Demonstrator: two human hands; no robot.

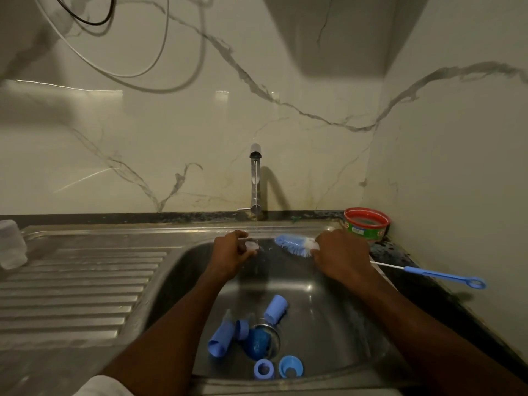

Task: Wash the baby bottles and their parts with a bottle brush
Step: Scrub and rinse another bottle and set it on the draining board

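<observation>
R hand [341,252] clenched round bottle brush [294,244] where bristles meet wire, over sink [328,310] at 1 o'clock. Brush long axis runs 10-to-4: bristle head toward tap stream, blue loop handle out over counter. L hand [233,248] pinches small clear part [252,246], prob. teat, under water from tap [255,178]. Blue bottle parts [251,338] lie round drain, 6 o'clock.

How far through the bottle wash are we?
Possibly done: one clear bottle stands on the drainboard. In hand: left hand holds a small clear part under the running tap; right hand grips the brush near its bristles. Left: blue caps, rings and other pieces lie in the sink.
</observation>
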